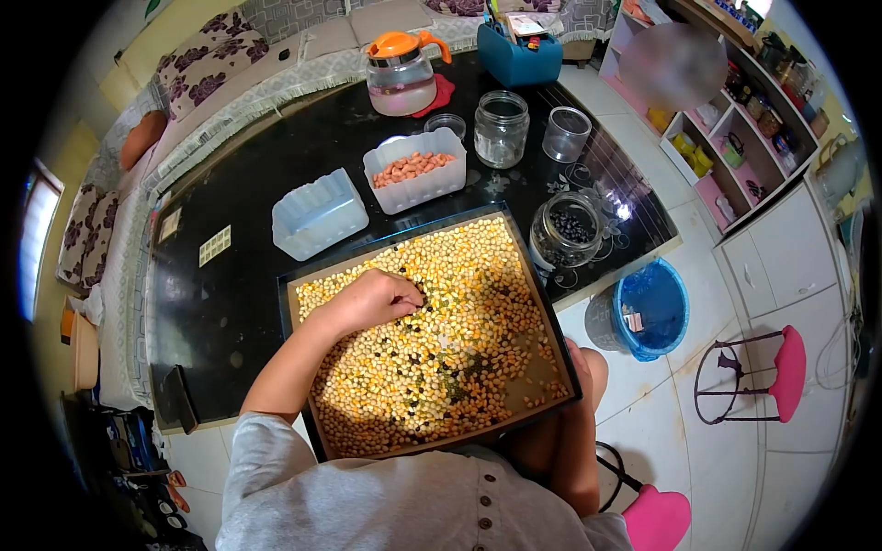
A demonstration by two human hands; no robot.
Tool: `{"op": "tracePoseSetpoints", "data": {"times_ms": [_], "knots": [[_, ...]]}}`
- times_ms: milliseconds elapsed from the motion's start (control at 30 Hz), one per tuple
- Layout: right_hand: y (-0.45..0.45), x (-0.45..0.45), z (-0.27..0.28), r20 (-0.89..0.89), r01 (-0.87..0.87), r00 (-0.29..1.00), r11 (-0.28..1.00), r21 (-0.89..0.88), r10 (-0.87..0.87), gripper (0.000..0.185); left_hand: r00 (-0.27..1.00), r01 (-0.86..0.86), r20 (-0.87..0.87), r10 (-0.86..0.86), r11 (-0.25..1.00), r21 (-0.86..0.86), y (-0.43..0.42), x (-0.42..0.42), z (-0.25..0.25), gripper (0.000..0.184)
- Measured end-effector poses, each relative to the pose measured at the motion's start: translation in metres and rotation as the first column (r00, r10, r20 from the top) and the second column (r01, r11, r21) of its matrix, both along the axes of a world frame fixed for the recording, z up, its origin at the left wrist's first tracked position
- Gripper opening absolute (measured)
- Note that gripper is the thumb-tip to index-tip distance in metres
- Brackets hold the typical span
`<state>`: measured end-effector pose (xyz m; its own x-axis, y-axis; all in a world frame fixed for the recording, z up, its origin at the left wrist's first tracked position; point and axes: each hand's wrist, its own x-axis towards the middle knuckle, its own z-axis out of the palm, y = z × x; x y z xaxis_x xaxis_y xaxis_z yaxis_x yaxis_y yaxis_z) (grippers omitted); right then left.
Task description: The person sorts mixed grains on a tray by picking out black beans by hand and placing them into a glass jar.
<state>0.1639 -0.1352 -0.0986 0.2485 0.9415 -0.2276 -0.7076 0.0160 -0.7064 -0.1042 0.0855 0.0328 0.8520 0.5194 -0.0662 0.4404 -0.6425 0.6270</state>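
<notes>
A shallow dark-edged tray (530, 375) rests tilted over my lap and against the table. Yellow corn kernels (367, 395) cover most of it, mixed with black beans (476, 365) and small green beans. Above the tray's left half, my left hand (378, 298) is closed with fingertips pinched down among the kernels; whatever they hold is too small to make out. My right hand (579, 360) grips the tray's right side near the lower corner, its fingers partly hidden beneath. Beyond the tray stand a plastic container of pink peanuts (413, 195) and a second whitish container (320, 220) with nothing visible inside.
A glass jar of black beans (565, 230) stands beside the tray's upper right corner. Behind are an open jar (501, 129), a clear cup (566, 136) and an orange-lidded jug (400, 78). A blue-lined bin (650, 312) and pink stool (787, 375) stand right. A phone (180, 399) lies left.
</notes>
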Motion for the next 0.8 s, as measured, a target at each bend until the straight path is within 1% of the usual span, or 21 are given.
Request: {"op": "tracePoseSetpoints", "data": {"times_ms": [67,100,167,200,267,333,400,533,600,633,700,733,800], "knots": [[0.001,0.0,0.003,0.028,-0.002,1.0,0.999,-0.032,0.003,0.035,0.995,0.04,-0.094,-0.043,0.999,-0.037,0.0,0.002,0.002,0.016],[0.001,0.0,0.004,0.057,-0.002,0.998,0.998,-0.064,0.005,0.035,0.995,0.041,-0.091,-0.045,0.998,-0.037,-0.001,0.003,-0.001,0.016],[0.001,0.001,0.004,0.057,0.004,0.998,0.998,-0.064,0.0,0.035,0.992,0.101,-0.075,-0.097,0.994,0.052,-0.002,0.005,-0.013,0.019],[0.003,0.001,0.004,0.06,0.007,0.998,0.998,-0.061,-0.003,0.035,0.993,0.097,-0.07,-0.094,0.994,0.054,-0.001,0.008,-0.015,0.019],[0.003,0.0,0.009,0.078,0.01,0.997,0.997,-0.079,-0.004,0.035,0.986,0.098,-0.146,-0.085,0.992,0.081,-0.002,0.012,-0.02,0.022],[0.002,0.0,0.009,0.101,0.015,0.995,0.995,-0.095,-0.005,0.035,0.985,0.115,-0.136,-0.104,0.991,0.071,-0.001,0.013,-0.027,0.021],[0.001,0.003,0.0,0.069,0.012,0.998,0.999,-0.039,-0.009,0.034,0.983,0.136,-0.132,-0.125,0.987,0.081,-0.001,0.014,-0.029,0.017],[0.002,0.002,0.0,0.055,0.03,0.998,0.998,-0.061,-0.027,0.032,0.977,0.142,-0.171,-0.128,0.988,0.068,-0.001,0.016,-0.024,0.015],[0.002,0.003,-0.003,0.03,0.028,0.999,0.998,-0.062,-0.026,0.032,0.984,0.105,-0.147,-0.104,0.994,0.0,0.0,0.013,-0.021,0.013],[0.002,0.003,-0.004,0.03,0.028,0.999,0.998,-0.062,-0.026,0.032,0.984,0.105,-0.148,-0.104,0.994,-0.001,0.002,0.012,-0.017,0.013],[0.002,0.003,-0.005,0.006,0.008,1.0,1.0,0.003,-0.008,0.033,0.994,0.009,-0.106,-0.016,0.998,-0.063,0.004,0.009,-0.008,0.01],[0.002,0.002,-0.003,0.004,0.005,1.0,1.0,0.001,-0.005,0.033,0.994,0.006,-0.108,-0.013,0.998,-0.065,0.004,0.007,-0.005,0.01],[0.003,0.0,0.005,0.013,0.009,1.0,1.0,-0.013,-0.009,0.033,0.995,-0.04,-0.097,0.022,0.982,-0.185,0.004,0.005,-0.002,0.008]]}}
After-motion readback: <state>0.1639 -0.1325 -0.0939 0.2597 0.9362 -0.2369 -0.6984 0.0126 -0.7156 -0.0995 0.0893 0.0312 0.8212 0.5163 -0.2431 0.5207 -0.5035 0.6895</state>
